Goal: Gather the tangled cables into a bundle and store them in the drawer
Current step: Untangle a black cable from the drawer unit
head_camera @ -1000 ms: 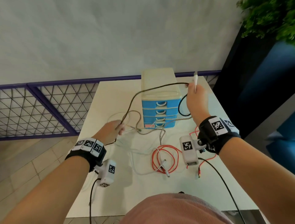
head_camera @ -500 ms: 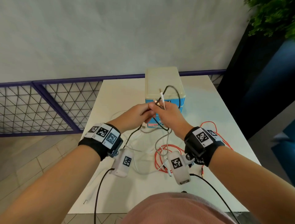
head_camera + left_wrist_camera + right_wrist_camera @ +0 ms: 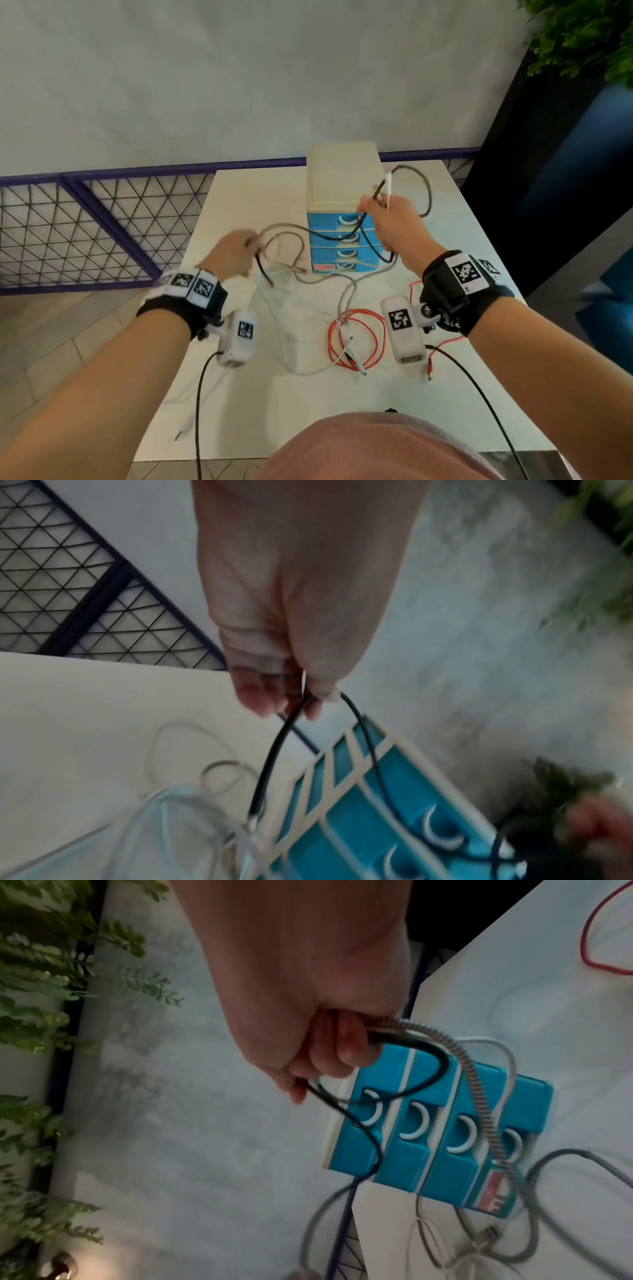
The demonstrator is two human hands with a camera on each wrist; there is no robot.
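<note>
Now both hands grip the black cable (image 3: 337, 236), strung left to right across the front of the blue drawer unit (image 3: 342, 240). Right hand (image 3: 394, 219) fists the coil plus braided and white leads, up by the unit's top. Left hand (image 3: 229, 255) pinches the free tail, left of the unit. Drawers all closed. Orange cable (image 3: 356, 335) on the table in front, nearer the right hand.

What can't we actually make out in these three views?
- Head view: left hand is motion-blurred; its fingers' hold on the thin black cable is unclear there.
- Right wrist view: right hand covers the cable ends in its fist.
- Left wrist view: blue four-drawer plastic organiser is blurred and cut by the bottom edge.
</note>
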